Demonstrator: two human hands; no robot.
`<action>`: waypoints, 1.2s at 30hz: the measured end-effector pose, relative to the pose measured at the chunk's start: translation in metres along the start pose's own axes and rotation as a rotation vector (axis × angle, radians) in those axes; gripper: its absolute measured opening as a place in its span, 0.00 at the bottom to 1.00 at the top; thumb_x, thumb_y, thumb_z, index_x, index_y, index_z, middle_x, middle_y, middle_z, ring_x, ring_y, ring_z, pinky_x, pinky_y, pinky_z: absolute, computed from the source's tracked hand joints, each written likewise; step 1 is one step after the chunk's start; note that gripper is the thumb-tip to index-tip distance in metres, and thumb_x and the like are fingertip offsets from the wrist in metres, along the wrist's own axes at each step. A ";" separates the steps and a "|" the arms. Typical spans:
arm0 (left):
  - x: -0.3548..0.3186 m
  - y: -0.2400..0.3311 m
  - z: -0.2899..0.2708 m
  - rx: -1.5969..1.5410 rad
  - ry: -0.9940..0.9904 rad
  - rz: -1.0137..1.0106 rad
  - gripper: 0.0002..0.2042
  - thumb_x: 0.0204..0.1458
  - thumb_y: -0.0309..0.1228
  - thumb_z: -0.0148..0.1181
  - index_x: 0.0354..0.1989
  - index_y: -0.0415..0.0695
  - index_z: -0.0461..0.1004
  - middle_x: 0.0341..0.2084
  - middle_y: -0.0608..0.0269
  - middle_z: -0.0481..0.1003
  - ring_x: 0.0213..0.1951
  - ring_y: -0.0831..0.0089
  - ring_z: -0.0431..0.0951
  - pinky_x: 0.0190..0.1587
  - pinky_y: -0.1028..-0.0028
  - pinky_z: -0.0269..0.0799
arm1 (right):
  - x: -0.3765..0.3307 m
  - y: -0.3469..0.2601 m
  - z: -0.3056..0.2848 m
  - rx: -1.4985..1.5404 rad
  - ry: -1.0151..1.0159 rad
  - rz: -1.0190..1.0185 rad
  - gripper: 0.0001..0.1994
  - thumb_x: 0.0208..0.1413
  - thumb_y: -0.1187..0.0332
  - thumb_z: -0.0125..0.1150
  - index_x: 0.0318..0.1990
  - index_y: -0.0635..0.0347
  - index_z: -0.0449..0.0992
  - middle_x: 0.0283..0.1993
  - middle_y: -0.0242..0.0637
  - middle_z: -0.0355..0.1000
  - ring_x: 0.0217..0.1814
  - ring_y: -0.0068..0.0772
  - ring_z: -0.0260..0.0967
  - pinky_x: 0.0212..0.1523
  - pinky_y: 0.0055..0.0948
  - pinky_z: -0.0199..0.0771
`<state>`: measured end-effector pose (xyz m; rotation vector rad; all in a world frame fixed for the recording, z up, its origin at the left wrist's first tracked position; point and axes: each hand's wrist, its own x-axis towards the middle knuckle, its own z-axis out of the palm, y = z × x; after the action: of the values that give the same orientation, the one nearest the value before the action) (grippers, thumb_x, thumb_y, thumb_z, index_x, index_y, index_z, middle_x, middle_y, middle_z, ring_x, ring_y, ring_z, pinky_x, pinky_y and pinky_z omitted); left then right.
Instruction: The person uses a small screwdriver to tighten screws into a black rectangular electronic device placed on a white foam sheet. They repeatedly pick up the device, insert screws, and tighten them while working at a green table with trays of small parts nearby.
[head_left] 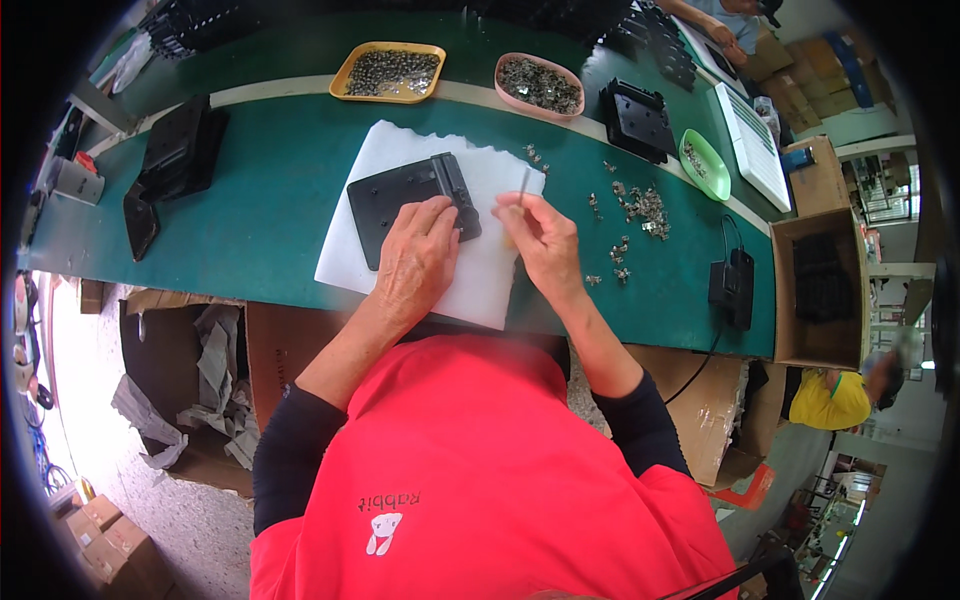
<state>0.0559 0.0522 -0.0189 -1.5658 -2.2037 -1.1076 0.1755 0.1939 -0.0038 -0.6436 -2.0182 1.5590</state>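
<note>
A flat black plastic housing (395,205) with a raised rib along its right side lies on a white foam sheet (340,240). My left hand (420,250) rests over the housing's near right part, its fingers closed on the edge and rib. Just right of the housing, above the sheet, my right hand (540,235) pinches a thin, upright greyish tool (525,180), blurred, its exact kind unclear. Small metal clips (648,210) lie in a loose heap to the right of that hand, with several strays around it.
Behind the sheet stand a yellow tray (345,85) and a pink tray (575,108) of small metal parts. A green tray (715,180), black housings (180,150) and a black power adapter (735,285) sit on the green table. A cardboard box (850,345) adjoins its right edge. Another person works at far right.
</note>
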 end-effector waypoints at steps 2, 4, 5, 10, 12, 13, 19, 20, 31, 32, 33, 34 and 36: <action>-0.002 0.001 0.002 -0.018 0.009 -0.014 0.15 0.45 0.20 0.63 0.43 0.35 0.74 0.46 0.53 0.73 0.46 0.55 0.74 0.48 0.64 0.72 | -0.006 0.000 -0.014 -0.081 -0.030 -0.032 0.10 0.57 0.68 0.61 0.45 0.59 0.78 0.38 0.34 0.77 0.38 0.20 0.73 0.38 0.23 0.72; -0.003 0.001 0.003 -0.031 0.014 -0.028 0.15 0.45 0.20 0.63 0.43 0.35 0.74 0.46 0.53 0.73 0.46 0.55 0.73 0.49 0.64 0.72 | -0.007 0.000 -0.027 -0.276 -0.106 -0.067 0.10 0.55 0.68 0.63 0.44 0.60 0.78 0.41 0.38 0.77 0.40 0.26 0.74 0.38 0.25 0.73; -0.003 0.000 0.003 -0.035 0.014 -0.033 0.15 0.44 0.20 0.63 0.43 0.35 0.74 0.46 0.53 0.73 0.46 0.55 0.73 0.49 0.64 0.72 | -0.008 -0.001 -0.031 -0.372 -0.142 -0.084 0.11 0.54 0.69 0.64 0.44 0.60 0.78 0.43 0.39 0.77 0.41 0.29 0.75 0.38 0.26 0.74; -0.004 0.000 0.002 -0.020 0.021 -0.035 0.16 0.43 0.20 0.63 0.44 0.35 0.74 0.46 0.53 0.73 0.46 0.55 0.74 0.49 0.64 0.72 | 0.002 -0.024 -0.027 -0.427 -0.181 -0.194 0.10 0.52 0.73 0.64 0.43 0.63 0.78 0.43 0.43 0.77 0.43 0.40 0.75 0.41 0.29 0.75; -0.002 0.001 0.002 -0.016 0.021 -0.028 0.16 0.43 0.20 0.63 0.44 0.35 0.74 0.46 0.53 0.73 0.45 0.55 0.74 0.48 0.64 0.72 | 0.013 -0.024 -0.015 -0.394 -0.120 -0.303 0.10 0.51 0.75 0.64 0.42 0.64 0.77 0.42 0.44 0.76 0.44 0.42 0.74 0.42 0.31 0.76; -0.001 0.001 0.002 -0.013 0.016 -0.024 0.16 0.43 0.20 0.63 0.44 0.35 0.74 0.46 0.53 0.73 0.45 0.55 0.74 0.48 0.64 0.72 | 0.018 -0.021 -0.005 -0.387 -0.098 -0.378 0.10 0.50 0.75 0.64 0.42 0.65 0.77 0.42 0.44 0.76 0.44 0.43 0.74 0.43 0.32 0.76; -0.002 0.000 0.001 -0.039 0.006 -0.050 0.17 0.42 0.19 0.62 0.44 0.34 0.74 0.46 0.53 0.73 0.44 0.56 0.74 0.48 0.64 0.72 | 0.031 -0.013 0.023 -0.541 -0.087 -0.669 0.10 0.49 0.78 0.64 0.40 0.67 0.76 0.44 0.44 0.74 0.46 0.48 0.73 0.46 0.35 0.77; -0.001 0.000 0.000 -0.044 0.005 -0.049 0.17 0.42 0.19 0.62 0.44 0.34 0.74 0.46 0.53 0.73 0.44 0.56 0.74 0.47 0.64 0.72 | 0.032 -0.012 0.025 -0.541 -0.084 -0.662 0.10 0.49 0.78 0.64 0.40 0.67 0.76 0.44 0.44 0.74 0.46 0.48 0.73 0.46 0.36 0.77; -0.005 0.000 -0.002 -0.038 -0.037 -0.037 0.17 0.41 0.17 0.59 0.44 0.32 0.73 0.48 0.52 0.71 0.44 0.56 0.74 0.47 0.64 0.71 | 0.058 -0.013 0.037 -0.563 -0.114 -0.318 0.11 0.54 0.65 0.64 0.37 0.65 0.75 0.34 0.47 0.76 0.34 0.49 0.75 0.38 0.37 0.75; -0.004 0.000 -0.002 -0.041 -0.035 -0.032 0.18 0.41 0.17 0.59 0.45 0.32 0.73 0.48 0.52 0.71 0.44 0.56 0.74 0.47 0.64 0.71 | 0.063 -0.018 0.036 -0.543 -0.134 -0.260 0.12 0.53 0.64 0.64 0.36 0.65 0.75 0.33 0.48 0.76 0.33 0.50 0.75 0.37 0.38 0.75; -0.002 -0.001 -0.003 -0.043 -0.030 -0.027 0.18 0.41 0.18 0.59 0.45 0.32 0.73 0.48 0.52 0.71 0.45 0.56 0.74 0.47 0.64 0.71 | 0.070 -0.023 0.033 -0.521 -0.155 -0.204 0.13 0.53 0.64 0.65 0.36 0.66 0.75 0.33 0.49 0.76 0.32 0.50 0.75 0.36 0.38 0.74; -0.001 0.000 -0.003 -0.049 -0.021 -0.042 0.19 0.41 0.18 0.59 0.46 0.32 0.72 0.49 0.52 0.71 0.45 0.56 0.73 0.47 0.64 0.71 | 0.078 -0.006 0.024 -0.453 -0.153 -0.056 0.15 0.52 0.63 0.65 0.37 0.69 0.75 0.32 0.47 0.77 0.29 0.42 0.77 0.32 0.35 0.76; 0.000 0.001 0.000 -0.060 0.000 -0.082 0.21 0.41 0.18 0.58 0.49 0.32 0.72 0.52 0.52 0.70 0.44 0.57 0.73 0.47 0.65 0.71 | 0.079 -0.013 0.018 -0.225 -0.168 0.135 0.14 0.53 0.64 0.63 0.37 0.70 0.75 0.32 0.44 0.78 0.30 0.35 0.77 0.30 0.32 0.78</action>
<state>0.0571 0.0525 -0.0187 -1.5108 -2.2732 -1.2074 0.1030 0.2290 0.0131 -0.7714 -2.3422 1.5177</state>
